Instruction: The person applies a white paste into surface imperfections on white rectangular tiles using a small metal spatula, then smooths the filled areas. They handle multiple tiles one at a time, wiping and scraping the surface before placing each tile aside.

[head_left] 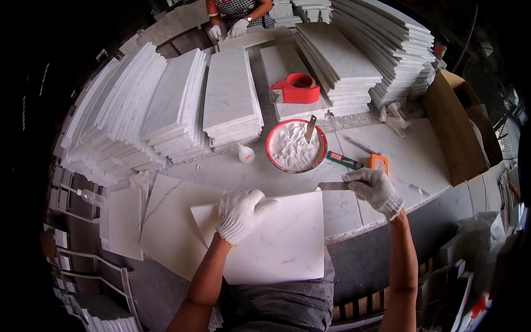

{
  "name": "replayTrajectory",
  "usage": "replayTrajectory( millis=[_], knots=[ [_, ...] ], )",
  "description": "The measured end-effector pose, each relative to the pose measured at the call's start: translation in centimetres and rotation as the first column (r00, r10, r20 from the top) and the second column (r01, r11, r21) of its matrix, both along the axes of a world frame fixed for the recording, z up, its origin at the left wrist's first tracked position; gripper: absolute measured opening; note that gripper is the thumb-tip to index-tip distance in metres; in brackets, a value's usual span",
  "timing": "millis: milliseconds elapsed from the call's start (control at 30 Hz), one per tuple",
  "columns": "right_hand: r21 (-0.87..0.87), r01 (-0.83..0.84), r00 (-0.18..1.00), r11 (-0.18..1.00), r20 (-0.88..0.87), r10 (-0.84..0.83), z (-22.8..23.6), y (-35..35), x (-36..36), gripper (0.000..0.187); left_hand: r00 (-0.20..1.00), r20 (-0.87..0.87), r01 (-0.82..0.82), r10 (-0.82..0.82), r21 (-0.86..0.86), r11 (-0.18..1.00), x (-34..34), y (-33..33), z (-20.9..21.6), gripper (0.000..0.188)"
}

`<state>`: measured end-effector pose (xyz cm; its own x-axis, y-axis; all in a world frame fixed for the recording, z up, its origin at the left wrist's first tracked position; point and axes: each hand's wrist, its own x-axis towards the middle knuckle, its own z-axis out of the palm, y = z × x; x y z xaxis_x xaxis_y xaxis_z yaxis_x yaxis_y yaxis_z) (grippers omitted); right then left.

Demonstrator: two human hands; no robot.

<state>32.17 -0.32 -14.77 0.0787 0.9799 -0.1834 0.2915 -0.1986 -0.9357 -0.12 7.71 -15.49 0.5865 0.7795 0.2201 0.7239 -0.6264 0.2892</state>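
A white marble tile (282,243) with grey veins stands tilted before me, its lower edge by my lap. My left hand (242,214), in a white knitted glove, is closed over its top edge. Behind it a second marble tile (168,210) leans to the left. My right hand (373,191), gloved too, is closed on a flat metal putty knife (334,186). The blade points left, its tip at the tile's upper right corner. Beyond the hands stands a red-rimmed bowl (268,152) of white paste (296,146), with another metal blade (311,128) stuck in it.
Near the bowl lie a small white squeeze bottle (246,154), a green cutter (344,160), a marker (364,145) and an orange box (379,164). Marble stacks (232,99) and a red tape dispenser (296,91) are behind. A cardboard box (459,127) stands right. A co-worker's gloved hands (238,29) work at the far side.
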Motion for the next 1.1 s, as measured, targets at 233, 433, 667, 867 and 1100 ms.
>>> replayTrajectory(
  millis=[233,433,667,867,1100],
  knots=[
    [0.049,-0.005,1.000,0.999,0.030,0.003,0.03,-0.12,0.03,0.022,1.000,0.002,0.008,-0.008,0.006,1.000,0.02,0.01,0.15,0.032],
    [0.061,-0.007,0.998,0.998,0.060,0.003,-0.04,-0.07,0.03,0.022,1.000,0.007,0.020,-0.020,0.015,1.000,-0.01,0.11,0.15,0.032],
    [0.105,-0.016,0.997,0.994,0.077,0.008,-0.27,-0.06,-0.16,0.022,1.000,0.012,0.018,-0.018,0.041,0.999,0.02,0.04,0.05,0.033],
    [0.100,-0.011,0.996,0.995,0.091,0.002,-0.07,-0.10,-0.40,0.022,1.000,-0.001,0.005,-0.005,0.010,1.000,0.13,0.03,0.24,0.035],
    [0.110,-0.004,0.996,0.994,0.092,-0.006,-0.24,-0.22,-0.48,0.022,1.000,0.001,0.011,-0.011,0.041,0.999,0.13,0.07,0.12,0.035]
  ],
)
